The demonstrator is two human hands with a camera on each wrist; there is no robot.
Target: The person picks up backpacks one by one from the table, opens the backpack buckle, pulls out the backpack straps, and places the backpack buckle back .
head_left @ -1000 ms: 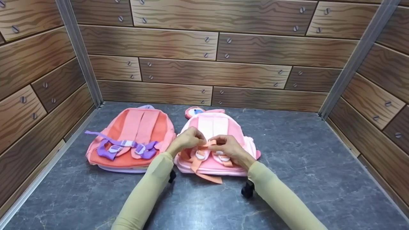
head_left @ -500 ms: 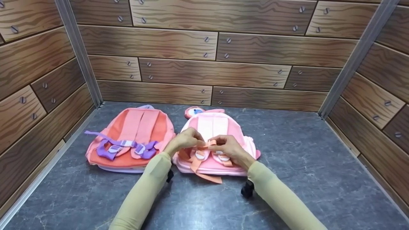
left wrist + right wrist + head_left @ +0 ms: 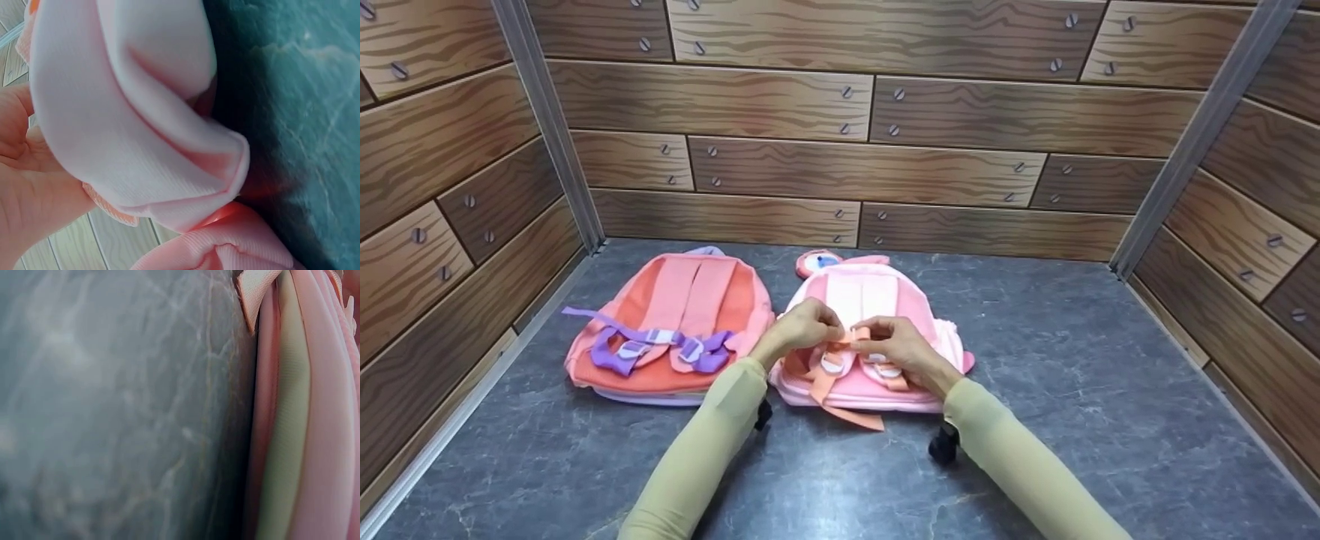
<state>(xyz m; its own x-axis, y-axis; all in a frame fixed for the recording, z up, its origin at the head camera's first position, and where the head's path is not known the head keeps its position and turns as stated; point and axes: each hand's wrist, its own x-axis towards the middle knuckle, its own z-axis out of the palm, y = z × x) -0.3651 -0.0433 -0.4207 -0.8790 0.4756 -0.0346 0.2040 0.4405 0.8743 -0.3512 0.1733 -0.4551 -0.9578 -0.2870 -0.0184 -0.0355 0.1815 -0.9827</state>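
Note:
A pink backpack (image 3: 915, 300) lies with its strap side up on the dark table. Both hands are over its lower middle, at an orange strap (image 3: 819, 386) whose loose end hangs over the front edge. My left hand (image 3: 808, 327) pinches the strap from the left with bent fingers. From the right, my right hand (image 3: 906, 346) pinches the same strap between thumb and fingers; a short loop stands up there. Fingers hide most of what joins the strap. Pale pink fabric partly covers the left hand (image 3: 39, 191) in the left wrist view; mainly the bag's layered side (image 3: 326, 427) fills the right.
A coral backpack (image 3: 690, 300) with purple straps (image 3: 616, 360) lies close on the left, its white buckle (image 3: 661, 337) on the strap. A round plush piece (image 3: 816, 262) sits behind the pink bag. Wood-patterned walls (image 3: 855, 172) enclose the grey marbled table (image 3: 1072, 420).
The left hand shifts very slightly left, then back to the right. Both hands keep their hold on the orange strap, and the bags stay in place.

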